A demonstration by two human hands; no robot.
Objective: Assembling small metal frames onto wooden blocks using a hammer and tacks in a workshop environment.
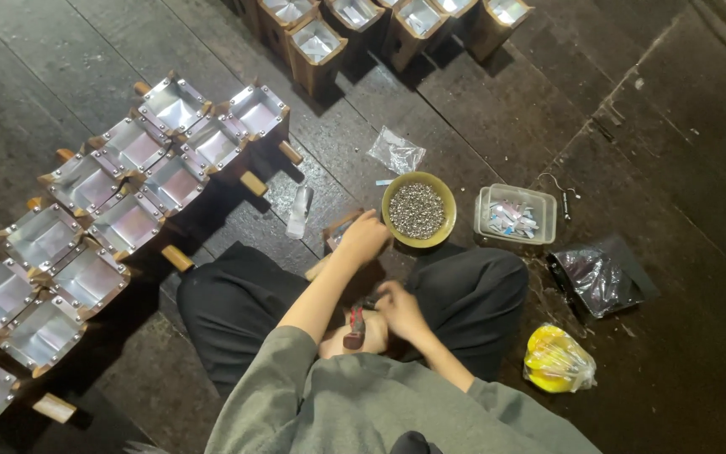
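Pretty cramped: foil-lined boxes (128, 181) crowd the left, bare floor (682, 151) opens right. Left hand (365, 237) grips a box (339, 231) beside the bowl (418, 209); right hand (398, 309) clenched by a red tool (355, 328).

Person at bottom middle of the frame wears a soft grey-green top w/ loose sleeves pushed up to abt the elbows. Black baggy pants cover both legs. Arms bare below sleeves. No rings or watch seen.

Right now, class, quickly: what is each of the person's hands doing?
Left hand: closed on a small wooden box beside the bowl of metal bits.
Right hand: curled near a red tool; grip cannot be told.
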